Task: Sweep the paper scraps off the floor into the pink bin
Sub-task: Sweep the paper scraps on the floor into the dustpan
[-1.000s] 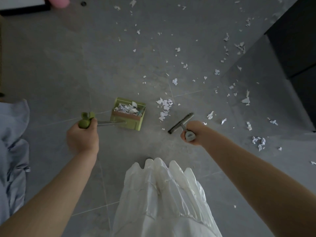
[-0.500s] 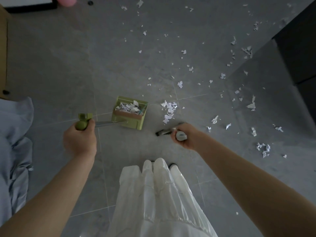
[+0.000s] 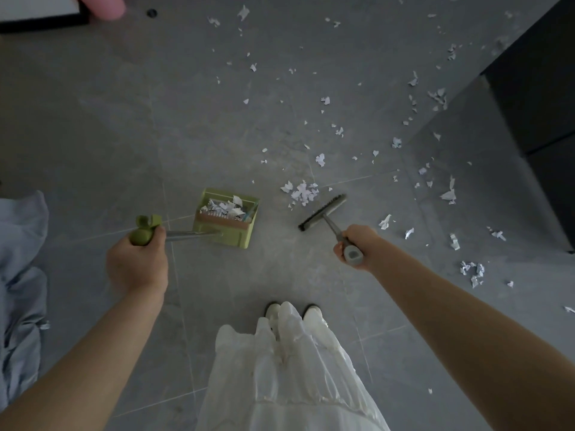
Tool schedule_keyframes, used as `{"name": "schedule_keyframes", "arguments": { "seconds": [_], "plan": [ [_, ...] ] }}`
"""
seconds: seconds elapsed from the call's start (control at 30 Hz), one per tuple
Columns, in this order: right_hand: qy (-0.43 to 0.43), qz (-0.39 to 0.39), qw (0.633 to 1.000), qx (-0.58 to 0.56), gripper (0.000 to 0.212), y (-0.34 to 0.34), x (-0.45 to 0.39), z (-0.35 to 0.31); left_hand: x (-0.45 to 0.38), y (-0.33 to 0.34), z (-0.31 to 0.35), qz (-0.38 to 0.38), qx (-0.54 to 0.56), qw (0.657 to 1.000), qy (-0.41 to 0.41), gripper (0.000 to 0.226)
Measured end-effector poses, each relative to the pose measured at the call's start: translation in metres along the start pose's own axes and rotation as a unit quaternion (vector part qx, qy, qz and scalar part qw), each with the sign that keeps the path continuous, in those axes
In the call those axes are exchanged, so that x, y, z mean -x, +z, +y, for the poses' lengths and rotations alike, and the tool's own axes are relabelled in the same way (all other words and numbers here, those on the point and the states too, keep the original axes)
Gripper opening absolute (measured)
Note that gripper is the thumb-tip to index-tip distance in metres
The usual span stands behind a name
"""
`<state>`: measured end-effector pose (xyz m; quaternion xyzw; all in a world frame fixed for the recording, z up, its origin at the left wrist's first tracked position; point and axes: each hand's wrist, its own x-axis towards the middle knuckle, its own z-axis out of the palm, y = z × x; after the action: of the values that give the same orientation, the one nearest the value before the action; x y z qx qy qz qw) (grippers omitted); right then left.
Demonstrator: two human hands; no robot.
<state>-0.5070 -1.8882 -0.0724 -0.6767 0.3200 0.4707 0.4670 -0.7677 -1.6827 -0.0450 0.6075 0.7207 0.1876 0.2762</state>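
As my right hand [image 3: 354, 247], grasping the broom [image 3: 323, 212], swung back behind the scrap pile [image 3: 301, 191] at frame centre, my left hand [image 3: 138, 262] holds the dustpan [image 3: 225, 217]; next sweep ready.

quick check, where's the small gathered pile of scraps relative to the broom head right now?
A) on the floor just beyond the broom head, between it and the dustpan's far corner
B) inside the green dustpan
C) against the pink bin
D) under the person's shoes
A: the pile of scraps lies on the floor just past the broom head, to the right of the green dustpan, which already holds other scraps.
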Motion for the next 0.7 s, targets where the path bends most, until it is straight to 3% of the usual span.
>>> {"name": "schedule_keyframes", "arguments": {
  "seconds": [0.23, 0.4, 0.7],
  "plan": [
    [0.012, 0.077, 0.997, 0.005, 0.020, -0.027, 0.005, -0.003, -0.017, 0.012, 0.019, -0.001, -0.006, 1.000, 0.021, 0.043],
    [0.027, 0.123, 0.992, 0.000, 0.032, -0.054, -0.018, -0.004, -0.028, 0.026, 0.037, -0.009, -0.015, 0.999, 0.038, 0.044],
    [0.040, 0.113, 0.991, 0.061, 0.026, -0.062, -0.046, -0.031, -0.042, 0.058, 0.077, -0.008, 0.004, 1.000, 0.019, 0.043]
  ]
}}
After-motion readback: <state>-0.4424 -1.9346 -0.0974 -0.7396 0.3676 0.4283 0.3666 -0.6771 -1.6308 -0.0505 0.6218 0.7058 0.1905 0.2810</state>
